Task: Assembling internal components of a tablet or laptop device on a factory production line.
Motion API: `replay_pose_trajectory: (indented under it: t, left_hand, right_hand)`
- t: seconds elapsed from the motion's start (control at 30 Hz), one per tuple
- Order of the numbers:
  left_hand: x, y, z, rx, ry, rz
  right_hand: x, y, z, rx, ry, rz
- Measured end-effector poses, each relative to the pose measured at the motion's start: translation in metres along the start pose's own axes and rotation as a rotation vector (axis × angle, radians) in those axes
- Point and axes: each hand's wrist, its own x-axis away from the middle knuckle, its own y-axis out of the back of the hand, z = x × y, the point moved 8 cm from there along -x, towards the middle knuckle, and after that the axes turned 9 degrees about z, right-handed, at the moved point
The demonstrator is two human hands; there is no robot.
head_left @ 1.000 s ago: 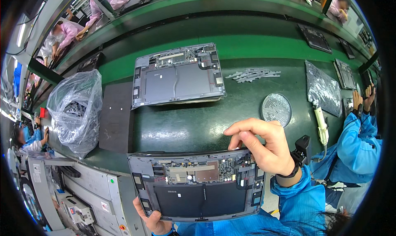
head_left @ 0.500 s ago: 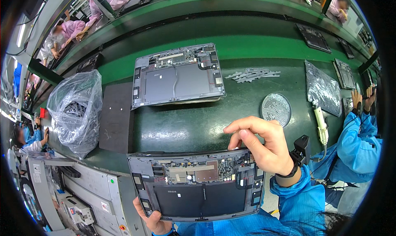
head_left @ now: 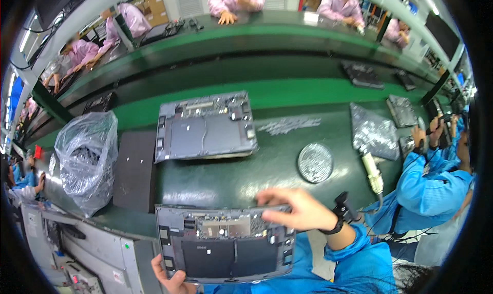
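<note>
An opened tablet (head_left: 221,255), showing its circuit board and large dark battery, is tilted up at the near edge of the bench. My left hand (head_left: 173,279) grips its lower left corner, thumb in front. My right hand (head_left: 300,209) is at its upper right edge, with thumb and forefinger stretched apart; the thumb crosses in front of the board. Motion blurs the right fingertips, and the others are hidden. Beyond lies a similar opened tablet (head_left: 203,132) on top of a stack. To its right are thin grey strips (head_left: 290,124) and a round dish of small shiny pieces (head_left: 315,163).
A clear plastic bag of dark parts (head_left: 86,160) and a black board (head_left: 134,170) lie left. To the right are a silvery bag (head_left: 374,132), a corded electric screwdriver (head_left: 372,171) and a blue-sleeved co-worker (head_left: 429,183). Several people in pink sit beyond the raised green shelf (head_left: 308,37).
My view has tipped up, showing more of the people opposite. The right hand has come lower over the tablet's edge, its thumb now in front of the board. The left hand keeps its hold.
</note>
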Motion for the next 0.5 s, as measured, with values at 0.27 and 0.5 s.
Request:
replay_pose_trajectory:
  t: [0.27,0.5]
  left_hand:
    - [-0.029,-0.039,0.005,0.074,0.177,-0.096]
    - [-0.039,-0.095,-0.005,0.142,0.209,0.061]
  right_hand:
    - [0.03,-0.073,-0.038,-0.423,-0.071,-0.073]
    - [0.052,-0.075,0.005,-0.208,0.055,-0.232]
